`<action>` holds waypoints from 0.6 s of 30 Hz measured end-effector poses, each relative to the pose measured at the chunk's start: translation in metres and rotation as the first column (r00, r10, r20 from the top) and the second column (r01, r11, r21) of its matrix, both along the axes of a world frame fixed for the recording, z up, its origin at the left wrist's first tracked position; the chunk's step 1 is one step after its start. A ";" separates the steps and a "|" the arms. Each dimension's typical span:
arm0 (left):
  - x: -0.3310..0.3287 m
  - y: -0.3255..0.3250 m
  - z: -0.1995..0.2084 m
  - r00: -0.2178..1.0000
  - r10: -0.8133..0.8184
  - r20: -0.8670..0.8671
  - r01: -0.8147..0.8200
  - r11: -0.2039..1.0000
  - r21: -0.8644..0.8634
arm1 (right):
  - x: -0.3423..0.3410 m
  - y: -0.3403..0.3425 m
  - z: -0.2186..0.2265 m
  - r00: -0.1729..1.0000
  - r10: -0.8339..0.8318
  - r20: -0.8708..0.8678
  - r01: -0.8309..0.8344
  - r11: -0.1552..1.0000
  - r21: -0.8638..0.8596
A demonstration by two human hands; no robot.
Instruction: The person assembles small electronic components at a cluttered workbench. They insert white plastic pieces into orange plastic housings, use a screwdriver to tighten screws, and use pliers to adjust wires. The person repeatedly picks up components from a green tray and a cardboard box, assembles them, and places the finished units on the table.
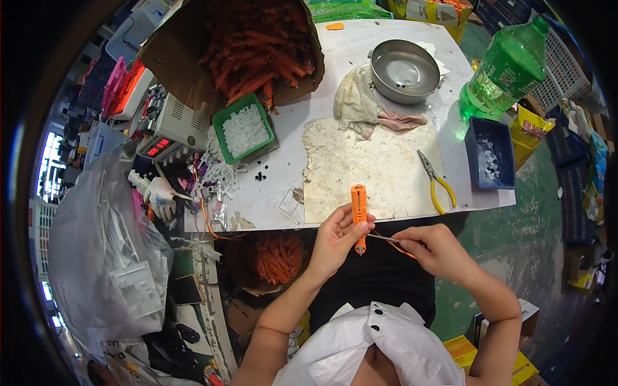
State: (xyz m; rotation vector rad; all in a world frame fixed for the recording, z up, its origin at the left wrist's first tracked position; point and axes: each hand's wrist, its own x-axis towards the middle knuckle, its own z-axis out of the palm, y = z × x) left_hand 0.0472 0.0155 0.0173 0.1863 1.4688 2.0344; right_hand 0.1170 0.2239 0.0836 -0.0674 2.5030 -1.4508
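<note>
My left hand [336, 239] is closed on a slim orange plastic casing [359, 204], held upright between thumb and fingers above the table's front edge. A dark slot runs down the casing's upper part. My right hand [440, 249] pinches a thin metal tool [385, 238], perhaps tweezers, its tip reaching toward the casing's lower part beside my left thumb. An orange wire [404, 251] passes just below the tool at my right fingers; where it leads is hidden. Pliers with yellow handles [443, 193] lie on the worn cream mat [373, 167], beyond my right hand.
A cardboard box [172, 55] of orange parts tips toward the table. Near it stands a green tray [270, 132] of small white pieces. At the back sit a metal bowl [421, 98] and cloth [354, 103]; right are a blue bin [477, 183] and green bottle [508, 67].
</note>
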 end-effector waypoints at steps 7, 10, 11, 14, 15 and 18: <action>0.006 -0.001 0.003 0.996 0.086 -0.009 -0.085 0.995 0.043 | 0.014 -0.004 -0.003 0.719 0.501 -0.482 -0.028 0.714 0.700; 0.002 0.002 0.001 0.986 0.163 -0.034 -0.157 0.978 0.138 | 0.013 -0.003 -0.009 0.787 0.300 -0.539 0.018 0.863 0.506; -0.003 0.002 -0.002 0.984 0.176 -0.032 -0.169 0.973 0.158 | 0.012 -0.002 -0.009 0.822 0.217 -0.527 0.031 0.906 0.422; -0.019 0.006 -0.010 0.983 0.180 -0.032 -0.170 0.965 0.199 | 0.006 0.003 -0.008 0.922 -0.009 -0.386 0.077 0.984 0.160; -0.021 0.008 -0.009 0.985 0.169 -0.034 -0.158 0.963 0.217 | 0.004 0.004 -0.010 0.934 -0.016 -0.358 0.072 0.987 0.144; -0.024 0.016 -0.009 0.989 0.142 -0.036 -0.128 0.958 0.257 | -0.006 0.008 -0.013 0.965 -0.028 -0.260 0.057 0.993 0.106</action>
